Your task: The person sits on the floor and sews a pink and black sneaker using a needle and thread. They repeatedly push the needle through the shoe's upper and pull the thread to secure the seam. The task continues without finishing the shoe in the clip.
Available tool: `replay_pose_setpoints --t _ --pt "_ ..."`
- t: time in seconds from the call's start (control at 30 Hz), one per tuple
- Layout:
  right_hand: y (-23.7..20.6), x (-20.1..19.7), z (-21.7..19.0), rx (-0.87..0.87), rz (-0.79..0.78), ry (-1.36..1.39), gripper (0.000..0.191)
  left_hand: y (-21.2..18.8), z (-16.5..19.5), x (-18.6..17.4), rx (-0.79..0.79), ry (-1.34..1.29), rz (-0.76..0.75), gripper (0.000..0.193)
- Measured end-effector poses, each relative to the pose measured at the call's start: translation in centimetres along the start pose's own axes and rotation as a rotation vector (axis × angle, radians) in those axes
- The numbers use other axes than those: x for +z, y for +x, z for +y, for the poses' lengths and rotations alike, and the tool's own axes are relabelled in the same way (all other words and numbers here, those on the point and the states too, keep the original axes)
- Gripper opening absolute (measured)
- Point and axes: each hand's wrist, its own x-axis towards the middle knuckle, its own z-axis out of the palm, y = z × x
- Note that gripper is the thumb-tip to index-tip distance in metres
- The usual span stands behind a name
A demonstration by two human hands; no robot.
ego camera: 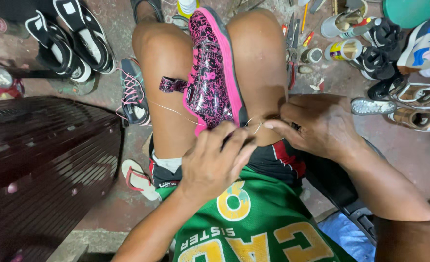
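Shoe: a pink-and-black patterned shoe [210,73] is wedged between the person's bare knees, sole edge up and heel end toward the body — clamped there so both hands stay free.
Strap: a loose patterned strap [172,85] sticks out from the shoe's left side, over the left thigh.
Thread: a thin pale thread [173,110] runs from the left thigh area across to the heel end of the shoe, pulled fairly taut.
Left hand: the left hand [215,162] is curled at the heel end, fingers pinched together on what seems to be the thread or a needle; the tool itself is too small to make out.
Right hand: the right hand [317,123] is closed, thumb and forefinger pinching the thread just beside the shoe's heel, resting on the right thigh for steadiness.
Floor, right: glue pots and tins [343,48], scissors [291,34] and several pairs of shoes [409,102] lie close by — within arm's reach.
Floor, left: black-and-white sneakers [72,39], a sneaker with pink laces [133,92] and a flip-flop [138,178].
Left edge: a dark slatted bench [45,160].
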Motion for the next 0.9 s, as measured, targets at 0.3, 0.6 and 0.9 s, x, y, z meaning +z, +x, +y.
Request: replay_pose_setpoints --t 0.3,0.6,0.9 --pt "-0.4 2.6 -0.4 -0.21 0.032 0.369 0.032 -0.6 -1.4 0.8 -0.18 -0.432 0.002 0.011" --pt "-3.1 1.3 0.0 0.252 -0.255 0.795 0.009 0.8 -2.5 -1.6 -0.462 -0.989 -0.393 0.043" --pt "0.0 2.4 -3.0 -0.004 -0.038 0.461 0.015 1.1 -1.2 -0.5 -0.419 -0.648 -0.354 0.095"
